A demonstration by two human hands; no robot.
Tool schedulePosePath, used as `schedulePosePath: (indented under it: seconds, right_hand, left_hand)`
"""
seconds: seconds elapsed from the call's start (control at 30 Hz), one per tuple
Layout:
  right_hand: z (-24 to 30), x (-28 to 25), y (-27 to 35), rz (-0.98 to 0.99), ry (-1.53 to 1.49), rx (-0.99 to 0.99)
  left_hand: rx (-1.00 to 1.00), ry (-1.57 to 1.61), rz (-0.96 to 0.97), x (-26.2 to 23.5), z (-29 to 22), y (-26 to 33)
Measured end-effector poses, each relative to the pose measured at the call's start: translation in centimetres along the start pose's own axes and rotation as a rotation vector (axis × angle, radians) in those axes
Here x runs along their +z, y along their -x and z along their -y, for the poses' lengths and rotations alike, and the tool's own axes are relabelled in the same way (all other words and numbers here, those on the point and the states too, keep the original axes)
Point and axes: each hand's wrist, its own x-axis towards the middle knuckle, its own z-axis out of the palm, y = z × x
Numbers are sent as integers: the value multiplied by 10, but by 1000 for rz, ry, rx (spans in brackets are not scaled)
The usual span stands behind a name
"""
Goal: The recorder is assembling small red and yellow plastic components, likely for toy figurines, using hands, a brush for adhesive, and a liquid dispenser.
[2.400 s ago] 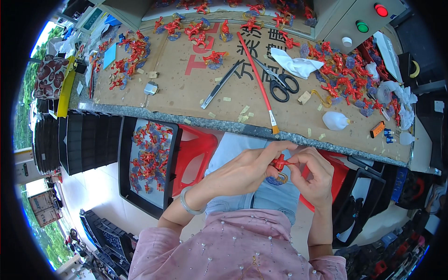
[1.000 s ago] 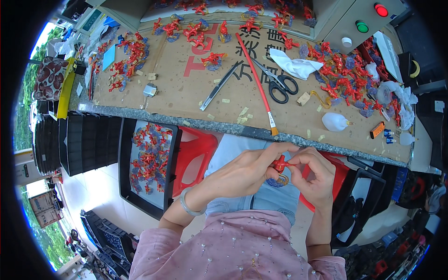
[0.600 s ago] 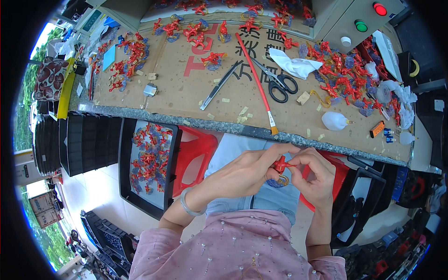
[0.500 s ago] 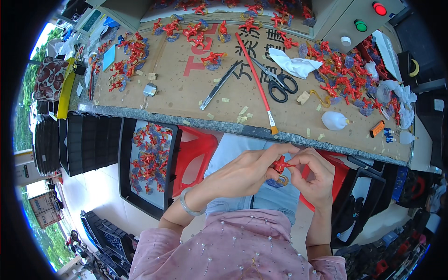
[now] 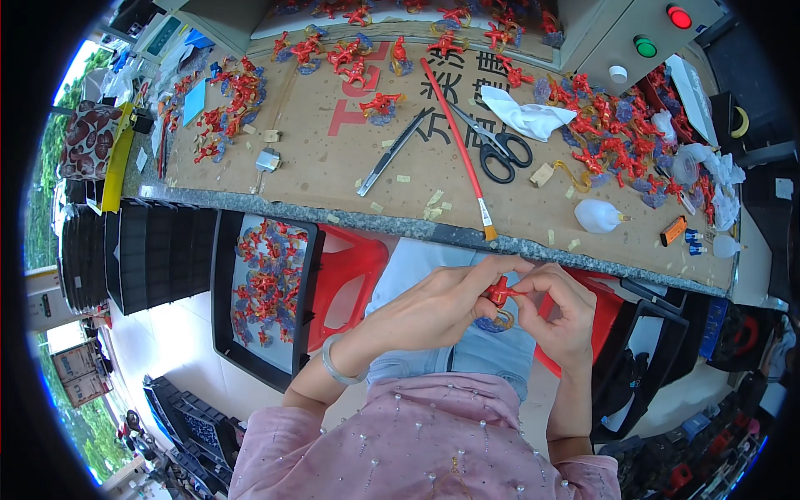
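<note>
Above my lap, just off the table's front edge, I hold a small red figurine (image 5: 502,293) with a yellow part and a translucent purple base. My left hand (image 5: 446,304) is closed round its left side, fingers curled over the top. With thumb and forefinger pressed together, my right hand (image 5: 560,317) pinches a thin red part on the figurine's right. Fingers cover some of the figurine. On the table before me lie a red-handled flat brush (image 5: 461,137), tweezers (image 5: 390,154), scissors (image 5: 500,152) and a white squeeze bottle (image 5: 598,216).
A cardboard-covered table (image 5: 317,171) carries several like figurines, heaped at right (image 5: 617,133) and left. White tissue (image 5: 527,114) lies by the scissors. A black tray (image 5: 310,308) of figurines stands at lower left beside a red stool (image 5: 354,267). A control box (image 5: 642,37) borders the far right.
The figurine has tilted very slightly between my fingers. Both hands keep nearly the same place and grip.
</note>
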Motion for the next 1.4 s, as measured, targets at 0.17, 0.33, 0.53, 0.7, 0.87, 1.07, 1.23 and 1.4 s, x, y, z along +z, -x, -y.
schedulePosePath:
  seconds: [0.17, 0.33, 0.53, 0.7, 0.87, 1.07, 1.23, 1.4]
  right_hand:
    - [0, -1, -2, 7, -8, 0]
    - [0, -1, -1, 4, -17, 12]
    - [-1, 0, -1, 2, -25, 12]
    - [-1, 1, -1, -4, -25, 13]
    - [1, -1, 0, -3, -25, 31]
    - [1, -2, 1, -1, -26, 26]
    - [0, -1, 0, -9, -32, 20]
    - [-1, -2, 0, -13, -29, 13]
  left_hand:
    - [-10, 4, 6, -2, -3, -1]
    - [-12, 3, 17, -2, -3, -1]
    - [-8, -1, 13, -3, -3, -1]
    - [-3, -1, 9, -2, -2, -1]
    - [12, -4, 5, -1, -2, -1]
    - [30, -17, -1, -2, -3, -2]
    - [33, -24, -1, -2, -4, -2]
    - [25, -4, 5, -2, -5, -2]
